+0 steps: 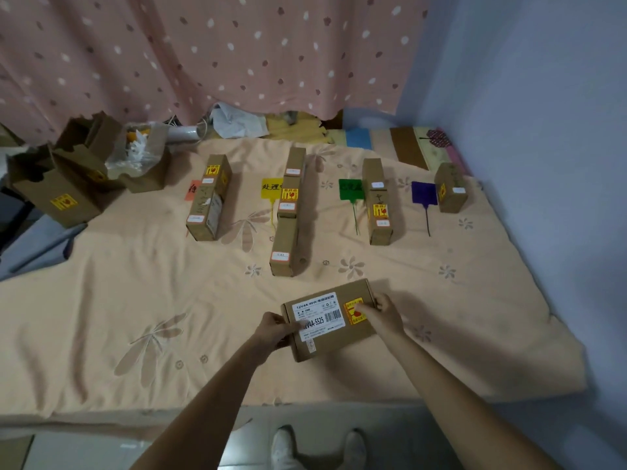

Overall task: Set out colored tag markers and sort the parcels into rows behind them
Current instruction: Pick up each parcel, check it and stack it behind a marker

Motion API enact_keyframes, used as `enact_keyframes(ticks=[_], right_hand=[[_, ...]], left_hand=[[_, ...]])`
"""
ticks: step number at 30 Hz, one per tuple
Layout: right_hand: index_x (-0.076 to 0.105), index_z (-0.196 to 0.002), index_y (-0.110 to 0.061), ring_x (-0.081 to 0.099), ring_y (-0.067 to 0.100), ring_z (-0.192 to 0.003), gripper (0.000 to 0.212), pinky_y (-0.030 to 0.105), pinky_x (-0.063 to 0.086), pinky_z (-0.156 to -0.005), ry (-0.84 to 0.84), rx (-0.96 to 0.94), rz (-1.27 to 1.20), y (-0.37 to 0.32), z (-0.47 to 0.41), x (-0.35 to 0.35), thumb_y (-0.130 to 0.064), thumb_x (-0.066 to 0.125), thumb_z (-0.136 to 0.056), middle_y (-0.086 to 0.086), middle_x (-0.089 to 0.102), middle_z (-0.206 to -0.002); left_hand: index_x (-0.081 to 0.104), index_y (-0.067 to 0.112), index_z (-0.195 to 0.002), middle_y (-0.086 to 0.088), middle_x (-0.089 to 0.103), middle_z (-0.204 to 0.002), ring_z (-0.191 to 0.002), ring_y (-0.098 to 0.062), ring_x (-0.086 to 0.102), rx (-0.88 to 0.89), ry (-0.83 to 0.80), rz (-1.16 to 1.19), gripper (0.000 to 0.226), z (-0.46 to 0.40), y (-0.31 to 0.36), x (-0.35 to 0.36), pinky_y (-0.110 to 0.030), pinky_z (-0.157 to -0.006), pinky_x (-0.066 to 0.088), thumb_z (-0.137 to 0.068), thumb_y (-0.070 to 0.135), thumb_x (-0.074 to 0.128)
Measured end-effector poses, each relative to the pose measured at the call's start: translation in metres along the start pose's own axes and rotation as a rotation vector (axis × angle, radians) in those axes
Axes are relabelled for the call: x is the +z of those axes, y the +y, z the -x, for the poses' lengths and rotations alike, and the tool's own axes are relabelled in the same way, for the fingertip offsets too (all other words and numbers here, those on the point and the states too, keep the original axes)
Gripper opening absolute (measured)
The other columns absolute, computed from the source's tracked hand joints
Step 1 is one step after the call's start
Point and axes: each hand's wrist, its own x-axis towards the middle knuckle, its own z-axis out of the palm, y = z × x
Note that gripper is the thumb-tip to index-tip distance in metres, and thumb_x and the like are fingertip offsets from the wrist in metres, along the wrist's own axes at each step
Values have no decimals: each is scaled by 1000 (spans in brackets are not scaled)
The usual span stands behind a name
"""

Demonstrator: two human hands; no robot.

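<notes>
In the head view, a person is standing at the near edge of a bed (101,300) covered with a peach floral sheet and is holding a brown cardboard parcel (330,322) over it with both hands. The left hand (274,330) is gripping the parcel's left end, thumb curled onto the white printed label, while the right hand (385,313) is gripping the right end, thumb lying on the yellow and red sticker. The parcel is tilting slightly, label face up. Farther back on the sheet, four coloured tag markers are lying in a line across the bed: an orange tag (192,189), mostly hidden, a yellow tag (271,188), a green tag (351,189) and a purple tag (423,193). Just beside each tag, to its right, brown parcels are standing in rows running front to back: the row by the orange tag (208,203), the longer row by the yellow tag (288,215), the row by the green tag (378,201), and a single parcel by the purple tag (450,188). At the far left, open cardboard boxes (78,178) are sitting with white plastic packing inside. A pink dotted curtain (203,45) is hanging behind the bed.
</notes>
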Motion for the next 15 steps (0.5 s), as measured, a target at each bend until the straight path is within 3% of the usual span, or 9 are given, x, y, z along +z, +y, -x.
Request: enact_keyframes(ticks=[2,3,6,8,10,13,15], right_hand=[[60,-107,-21,65,18,-96,37,34,49,-88,-15,-21,-37,-7,-4,-3,-28,79,-76,-1,69,-106],[62,-106,-19,66,19,-99,39,35,49,-88,-23,-17,-36,-10,-6,-4,-31,79,-74,0,69,-107],[61,-115,-19,63,23,-110,54,35,47,-88,-13,23,-32,-17,-2,-6,-42,80,-70,3,67,-118],[46,-135,-20,53,27,-123,78,36,43,-92,16,92,-72,-22,9,-5,-52,78,-71,4,55,-135],[33,-141,-29,46,31,-127,93,46,41,-97,-60,197,-218,-34,26,1,-65,75,-66,2,47,-136],[46,-118,-34,50,35,-124,72,57,41,-101,-235,273,-419,-49,41,12,-71,73,-63,3,57,-122],[49,-106,-32,55,35,-120,60,57,42,-103,-223,267,-530,-57,42,18,-66,75,-65,6,62,-114]], left_hand=[[70,8,-108,-13,74,-106,-100,-30,70,2,-189,-61,38,6,15,-8,-43,-93,54,-75,24,81],[70,11,-112,-12,73,-110,-103,-29,69,5,-227,-76,42,8,22,-11,-42,-93,54,-75,27,81],[72,12,-106,-12,74,-106,-99,-29,71,89,-118,-68,35,10,33,-10,-40,-87,57,-73,22,82],[71,10,-99,-14,74,-104,-94,-30,72,196,-26,1,29,13,40,-3,-41,-81,59,-72,13,82],[64,9,-99,-13,75,-102,-93,-29,72,271,73,34,37,12,42,9,-41,-78,60,-68,9,85],[55,11,-106,-2,72,-103,-93,-19,71,374,161,-93,55,11,38,32,-38,-77,61,-61,17,87],[53,14,-106,4,70,-103,-92,-13,70,480,212,-207,51,12,33,45,-34,-74,61,-65,19,83]])
